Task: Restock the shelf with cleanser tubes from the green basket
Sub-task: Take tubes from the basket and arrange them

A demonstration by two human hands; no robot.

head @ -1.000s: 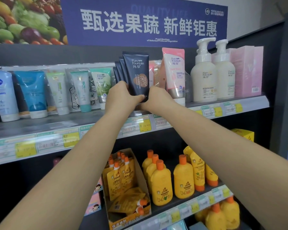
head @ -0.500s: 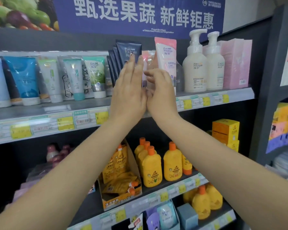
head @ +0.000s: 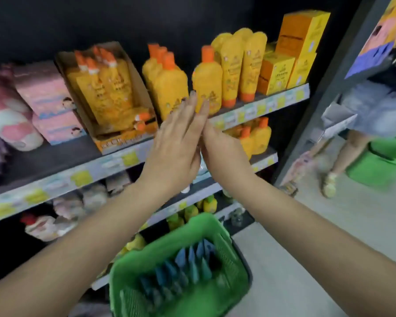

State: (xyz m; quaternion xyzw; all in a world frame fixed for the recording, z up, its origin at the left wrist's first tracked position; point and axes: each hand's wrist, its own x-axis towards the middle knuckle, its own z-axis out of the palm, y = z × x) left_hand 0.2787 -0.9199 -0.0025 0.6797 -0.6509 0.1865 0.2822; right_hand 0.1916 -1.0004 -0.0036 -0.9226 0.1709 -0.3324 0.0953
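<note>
The green basket (head: 146, 257) stands on the floor at the bottom centre, below my arms. Several blue and teal cleanser tubes (head: 183, 268) stand upright inside it. My left hand (head: 174, 145) and my right hand (head: 222, 149) are raised side by side in front of the yellow-bottle shelf, fingers straight, palms close together. Neither hand holds anything. The upper shelf with the dark cleanser tubes is out of view.
Yellow bottles with orange caps (head: 206, 81) and orange boxes (head: 290, 53) fill the shelf (head: 62, 179) behind my hands. Pink packs (head: 44, 97) lie at the left. A person's legs (head: 343, 152) and another green basket (head: 380, 161) are at the right on the floor.
My hands let go of the dark tubes on the upper shelf and came down. The view dropped from the top shelf to the lower shelves and the basket.
</note>
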